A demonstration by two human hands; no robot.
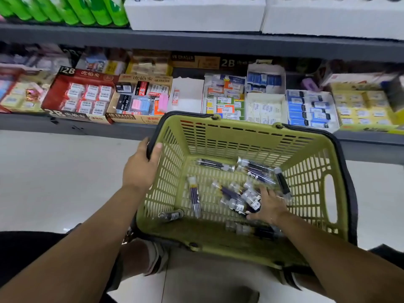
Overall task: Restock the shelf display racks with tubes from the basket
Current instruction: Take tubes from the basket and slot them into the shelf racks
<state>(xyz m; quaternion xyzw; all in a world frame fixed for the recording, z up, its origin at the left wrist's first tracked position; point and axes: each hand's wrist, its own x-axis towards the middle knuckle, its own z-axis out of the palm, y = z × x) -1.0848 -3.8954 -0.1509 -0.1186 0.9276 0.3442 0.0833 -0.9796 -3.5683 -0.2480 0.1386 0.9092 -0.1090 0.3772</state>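
At the centre of the frame, a green slotted basket point(251, 141) sits tilted toward the camera, above a pale tiled floor point(54, 171) and in front of a grey shelf point(196, 43). A black handle point(349, 186) lies folded down along the basket rim. The left hand point(142, 165) grips the left rim of the basket: the thumb is hooked over the top edge to the inside, and the fingers wrap the outside, pressed together. The right hand point(270, 206) is inside the basket, palm down, lower right of centre. Its fingers are slightly spread and rest on a heap of tubes point(249, 196), with the thumb below the heap. Motion blur prevents telling whether the fingers close around any tube. The tubes are clear with dark contents and pale caps, and all lie on the basket floor. A single tube point(195, 196) lies apart, left of the heap, roughly pointing toward the shelf. Further tubes lie near the far wall and near the right wall. Boxes of erasers point(80, 95) fill the shelf across the middle of the frame. White cartons point(196, 14) stand on the level above, top centre, and green packets point(87, 9) stand at the upper left
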